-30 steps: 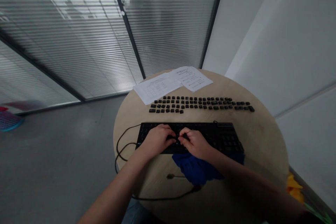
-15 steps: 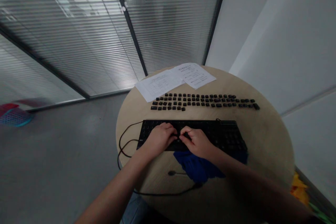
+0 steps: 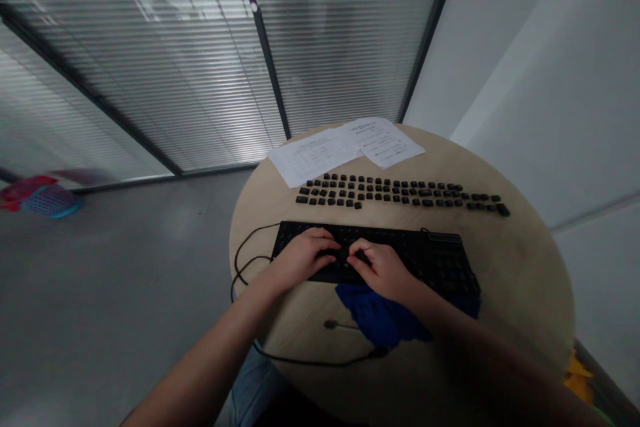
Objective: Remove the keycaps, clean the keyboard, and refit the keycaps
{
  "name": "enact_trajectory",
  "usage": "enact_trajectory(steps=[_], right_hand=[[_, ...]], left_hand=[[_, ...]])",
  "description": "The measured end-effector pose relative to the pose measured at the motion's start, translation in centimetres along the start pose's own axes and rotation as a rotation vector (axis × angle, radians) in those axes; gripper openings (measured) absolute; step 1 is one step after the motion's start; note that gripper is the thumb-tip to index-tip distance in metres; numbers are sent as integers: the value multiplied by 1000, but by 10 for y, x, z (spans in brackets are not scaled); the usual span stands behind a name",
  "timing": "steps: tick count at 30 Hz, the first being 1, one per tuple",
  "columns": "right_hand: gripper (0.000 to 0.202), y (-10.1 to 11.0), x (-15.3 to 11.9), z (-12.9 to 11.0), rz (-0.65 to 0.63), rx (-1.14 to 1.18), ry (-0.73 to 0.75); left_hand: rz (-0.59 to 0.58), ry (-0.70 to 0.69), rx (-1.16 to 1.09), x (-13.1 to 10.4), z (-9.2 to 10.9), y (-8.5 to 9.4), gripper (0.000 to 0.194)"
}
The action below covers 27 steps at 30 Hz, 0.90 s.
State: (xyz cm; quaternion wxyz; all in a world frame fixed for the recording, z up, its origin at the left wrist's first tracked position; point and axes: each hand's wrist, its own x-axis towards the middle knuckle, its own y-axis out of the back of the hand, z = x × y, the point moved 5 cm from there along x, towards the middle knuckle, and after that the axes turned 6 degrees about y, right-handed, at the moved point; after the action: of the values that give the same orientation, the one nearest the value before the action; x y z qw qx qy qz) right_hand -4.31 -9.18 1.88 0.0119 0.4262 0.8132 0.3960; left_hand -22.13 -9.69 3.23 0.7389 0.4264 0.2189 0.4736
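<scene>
Over the keyboard [image 3: 415,248], left hand [image 3: 304,255] and right hand [image 3: 384,268] curl fingers [image 3: 324,240], grasp unclear, tabletop [image 3: 525,273] bare beyond right edge.

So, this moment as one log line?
left hand, right hand: over black rectangular keyboard; loose black keycaps: rows beyond; crumpled blue cloth: nearer

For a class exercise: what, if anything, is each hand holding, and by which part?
Cannot be told: left hand and right hand are over the keyboard; it's too dark there.
</scene>
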Motion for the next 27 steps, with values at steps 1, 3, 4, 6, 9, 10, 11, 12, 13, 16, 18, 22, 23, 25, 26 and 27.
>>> enact_trajectory(steps=[1, 3, 4, 6, 9, 10, 11, 12, 13, 16, 18, 22, 23, 25, 26, 27], right_hand=[[13, 0, 0, -1, -16, -9, 13], [12, 0, 2, -5, -53, -39, 49], [11, 0, 2, -8, -77, -62, 76], [11, 0, 4, -11, -112, -103, 121], [12, 2, 6, -6, -84, -105, 96], [12, 2, 6, -3, -67, -92, 71], [12, 2, 7, 0, -57, -80, 48], [11, 2, 7, 4, -57, -69, 29], [10, 1, 7, 6, -61, -59, 13], [9, -1, 6, 10, -76, -65, -18], [9, -2, 5, 8, -84, -108, 4], [9, -5, 4, -2, -107, -158, 129], [9, -5, 3, -2, -104, -151, 132], [9, -3, 3, 3, -69, -104, 64], [9, -2, 3, 7, -47, -64, 6], [10, -1, 2, 11, -27, -20, -53]], left_hand=[[11, -5, -5, -1, -1, -1, 21], [27, -8, -9, -3, -3, -3, 18], [33, -11, -12, -3, -4, -4, 17], [44, -24, -24, -3, -4, -6, 16], [56, -47, -41, -2, -4, -8, 16], [59, -50, -44, -2, -4, -8, 16], [63, -51, -44, -2, -4, -8, 15], [67, -52, -44, -2, -4, -8, 15], [73, -51, -46, -2, -4, -8, 14], [87, -56, -65, -3, -3, -8, 12], [92, -67, -84, -3, -3, -9, 12], [87, -91, -105, -2, -4, -11, 12], [87, -93, -107, -2, -5, -12, 13], [90, -90, -103, -2, -5, -12, 14], [92, -86, -99, -2, -5, -12, 14], [93, -79, -94, -2, -5, -11, 14]])
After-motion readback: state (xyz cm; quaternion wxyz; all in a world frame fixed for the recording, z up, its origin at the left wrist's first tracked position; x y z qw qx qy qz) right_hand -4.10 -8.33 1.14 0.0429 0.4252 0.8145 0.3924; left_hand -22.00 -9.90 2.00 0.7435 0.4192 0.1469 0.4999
